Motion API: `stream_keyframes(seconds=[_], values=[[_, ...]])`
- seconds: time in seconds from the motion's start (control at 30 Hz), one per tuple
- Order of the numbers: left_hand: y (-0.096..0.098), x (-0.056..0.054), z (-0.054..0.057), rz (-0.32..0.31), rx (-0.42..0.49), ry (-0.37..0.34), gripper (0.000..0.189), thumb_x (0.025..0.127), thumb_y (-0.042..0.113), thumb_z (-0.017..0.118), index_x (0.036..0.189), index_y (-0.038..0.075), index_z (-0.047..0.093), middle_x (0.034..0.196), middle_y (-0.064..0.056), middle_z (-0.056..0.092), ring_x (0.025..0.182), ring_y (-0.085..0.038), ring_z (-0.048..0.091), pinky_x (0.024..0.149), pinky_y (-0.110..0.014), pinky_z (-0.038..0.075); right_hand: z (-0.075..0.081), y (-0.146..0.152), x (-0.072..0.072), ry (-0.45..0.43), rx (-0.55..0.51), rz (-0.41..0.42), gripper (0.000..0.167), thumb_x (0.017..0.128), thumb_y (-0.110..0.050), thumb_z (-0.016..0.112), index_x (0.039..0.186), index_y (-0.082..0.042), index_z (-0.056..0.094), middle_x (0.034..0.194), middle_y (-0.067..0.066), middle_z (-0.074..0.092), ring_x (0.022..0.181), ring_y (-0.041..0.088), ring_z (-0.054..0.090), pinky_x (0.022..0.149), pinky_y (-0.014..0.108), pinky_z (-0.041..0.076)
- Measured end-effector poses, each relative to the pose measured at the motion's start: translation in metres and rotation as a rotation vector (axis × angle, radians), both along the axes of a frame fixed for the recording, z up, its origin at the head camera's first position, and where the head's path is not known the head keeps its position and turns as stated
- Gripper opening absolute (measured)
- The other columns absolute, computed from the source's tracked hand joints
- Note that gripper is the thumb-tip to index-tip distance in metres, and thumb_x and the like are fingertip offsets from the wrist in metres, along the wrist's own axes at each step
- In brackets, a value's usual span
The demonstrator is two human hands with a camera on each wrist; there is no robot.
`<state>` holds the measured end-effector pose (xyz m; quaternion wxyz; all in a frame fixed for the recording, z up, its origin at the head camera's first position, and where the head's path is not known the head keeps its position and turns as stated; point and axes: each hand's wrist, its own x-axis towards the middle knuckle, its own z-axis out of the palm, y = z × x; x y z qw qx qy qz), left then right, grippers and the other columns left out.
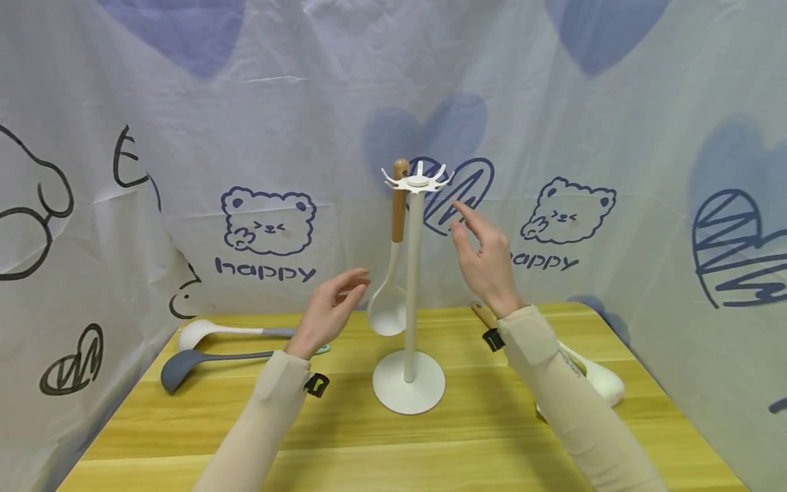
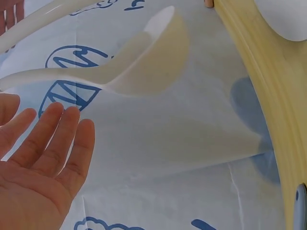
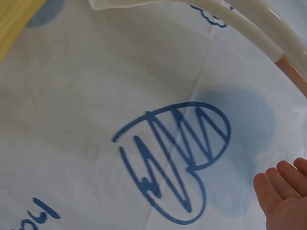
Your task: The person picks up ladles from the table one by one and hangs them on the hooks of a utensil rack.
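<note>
A white ladle (image 1: 387,313) with a wooden handle hangs bowl-down from a hook on the left of a white utensil stand (image 1: 413,273). The stand is upright on its round base, with several curved hooks at its top. Just left of the ladle's bowl is my left hand (image 1: 328,307), fingers relaxed and slightly bent, holding nothing. In the left wrist view this hand (image 2: 43,167) has its palm showing, with the ladle bowl (image 2: 153,62) beyond the fingertips. My right hand (image 1: 488,263) is raised right of the pole below the hooks, its fingers extended and nothing in them.
On the left of the wooden table (image 1: 344,444) lie a white ladle (image 1: 195,333) and a dark grey ladle (image 1: 178,367), side by side. At the right, a wooden-handled utensil (image 1: 482,314) and a white utensil head (image 1: 607,384) are partly hidden by my right forearm. A printed cloth (image 1: 344,82) surrounds the table.
</note>
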<state>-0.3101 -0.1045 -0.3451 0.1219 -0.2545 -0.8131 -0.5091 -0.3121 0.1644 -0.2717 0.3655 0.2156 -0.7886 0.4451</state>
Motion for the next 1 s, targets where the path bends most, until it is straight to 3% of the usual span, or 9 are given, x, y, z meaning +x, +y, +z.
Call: stream_keyframes(seconds=[0.23,0.43,0.63,0.83,1.0], values=[[-0.009,0.003,-0.008,0.033,-0.017,0.010,0.036,0.102,0.016,0.052,0.138,0.010,0.055,0.132,-0.014,0.063,0.123,-0.028,0.059,0.103,-0.044,0.050,-0.017,0.005,0.001,-0.030,0.031,-0.013,0.043,0.103,-0.028,0.046,0.141,-0.009,0.052,0.146,0.010,0.052,0.136,0.028,0.048,0.115,0.042,0.037],[-0.020,0.007,-0.012,0.041,-0.035,0.036,0.036,0.102,0.020,0.053,0.138,0.013,0.056,0.131,-0.013,0.064,0.120,-0.028,0.061,0.100,-0.045,0.052,-0.032,0.010,0.002,-0.079,0.026,-0.030,0.043,0.104,-0.034,0.046,0.139,-0.012,0.056,0.142,0.007,0.056,0.133,0.025,0.051,0.113,0.043,0.041],[-0.030,0.011,-0.014,0.087,-0.066,0.025,0.037,0.102,0.021,0.053,0.138,0.016,0.055,0.133,-0.012,0.062,0.118,-0.032,0.062,0.098,-0.050,0.052,-0.048,0.014,0.001,-0.083,0.000,-0.006,0.037,0.103,-0.027,0.050,0.133,-0.007,0.061,0.134,0.009,0.062,0.125,0.027,0.058,0.107,0.042,0.047],[-0.038,0.015,-0.023,0.126,-0.134,0.036,0.037,0.102,0.024,0.054,0.138,0.016,0.055,0.132,-0.010,0.063,0.119,-0.029,0.061,0.100,-0.049,0.051,-0.061,0.018,0.003,-0.145,0.007,-0.007,0.037,0.102,-0.027,0.053,0.132,-0.008,0.061,0.132,0.010,0.064,0.121,0.028,0.061,0.104,0.044,0.049],[-0.046,0.016,-0.029,0.142,-0.158,0.045,0.037,0.102,0.024,0.054,0.137,0.014,0.056,0.128,-0.011,0.065,0.112,-0.028,0.064,0.092,-0.046,0.055,-0.077,0.025,0.004,-0.191,0.001,-0.023,0.037,0.102,-0.026,0.052,0.132,-0.006,0.061,0.132,0.013,0.063,0.122,0.031,0.060,0.104,0.047,0.048]])
